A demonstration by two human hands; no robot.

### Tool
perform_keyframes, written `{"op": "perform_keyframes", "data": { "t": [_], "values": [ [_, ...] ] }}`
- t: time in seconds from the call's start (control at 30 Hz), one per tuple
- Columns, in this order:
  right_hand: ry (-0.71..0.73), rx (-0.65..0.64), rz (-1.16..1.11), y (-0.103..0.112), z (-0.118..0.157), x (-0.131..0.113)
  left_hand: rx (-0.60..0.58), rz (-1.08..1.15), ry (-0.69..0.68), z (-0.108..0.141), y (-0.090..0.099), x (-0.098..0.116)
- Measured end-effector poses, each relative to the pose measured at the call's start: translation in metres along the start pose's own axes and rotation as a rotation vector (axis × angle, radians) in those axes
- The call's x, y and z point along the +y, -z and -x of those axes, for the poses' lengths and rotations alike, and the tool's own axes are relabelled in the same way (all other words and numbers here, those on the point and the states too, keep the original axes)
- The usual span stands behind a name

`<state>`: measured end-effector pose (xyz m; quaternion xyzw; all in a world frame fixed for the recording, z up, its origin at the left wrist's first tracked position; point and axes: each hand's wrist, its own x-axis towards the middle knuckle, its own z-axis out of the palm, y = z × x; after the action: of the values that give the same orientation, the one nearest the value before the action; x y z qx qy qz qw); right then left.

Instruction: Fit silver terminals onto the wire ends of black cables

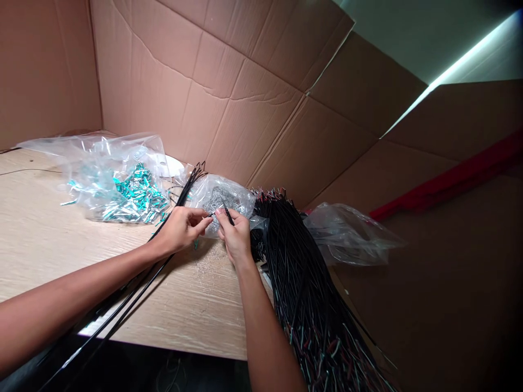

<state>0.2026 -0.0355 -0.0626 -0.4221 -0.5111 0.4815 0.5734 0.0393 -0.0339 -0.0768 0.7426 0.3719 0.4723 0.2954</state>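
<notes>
Near the middle of the wooden table, my left hand (182,227) is closed in a pinch on the end of a black cable. Several long black cables (141,294) run beneath that wrist and over the table's front edge. Close by on the right, my right hand (236,234) has its fingers wrapped round a thin dark pointed tool (227,212), its tip upward. The fingertips of both hands are nearly touching. Behind them lies a clear bag (220,195) of small silvery pieces.
A clear bag of teal and silver pieces (139,190) lies at the left. Right of my hands, a thick bundle of black cables (304,261) hangs down, beside an clear plastic bag (351,231). Cardboard walls (175,81) stand behind, with a red strap (449,177) at the right.
</notes>
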Motion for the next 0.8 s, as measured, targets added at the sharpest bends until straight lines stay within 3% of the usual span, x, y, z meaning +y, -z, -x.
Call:
{"op": "perform_keyframes", "data": {
  "t": [0.13, 0.27, 0.43, 0.5, 0.6, 0.8],
  "values": [
    [0.05, -0.006, 0.1, 0.003, -0.001, 0.002, -0.008, -0.086, -0.07, 0.001, -0.002, 0.002],
    [0.069, -0.043, 0.103, 0.004, -0.001, 0.003, -0.135, 0.003, -0.031, 0.001, -0.002, 0.007],
    [0.039, -0.1, -0.011, 0.001, 0.002, -0.002, -0.368, 0.56, 0.185, 0.0, -0.004, 0.005],
    [0.006, -0.119, -0.052, 0.0, 0.003, -0.004, -0.409, 0.802, 0.274, -0.002, -0.004, 0.005],
    [-0.006, -0.08, -0.031, 0.004, 0.002, -0.009, -0.332, 0.866, 0.339, -0.004, -0.002, 0.005],
    [-0.11, -0.057, 0.05, 0.016, -0.001, -0.015, -0.025, 0.551, 0.283, -0.009, 0.002, -0.004]
  ]
}}
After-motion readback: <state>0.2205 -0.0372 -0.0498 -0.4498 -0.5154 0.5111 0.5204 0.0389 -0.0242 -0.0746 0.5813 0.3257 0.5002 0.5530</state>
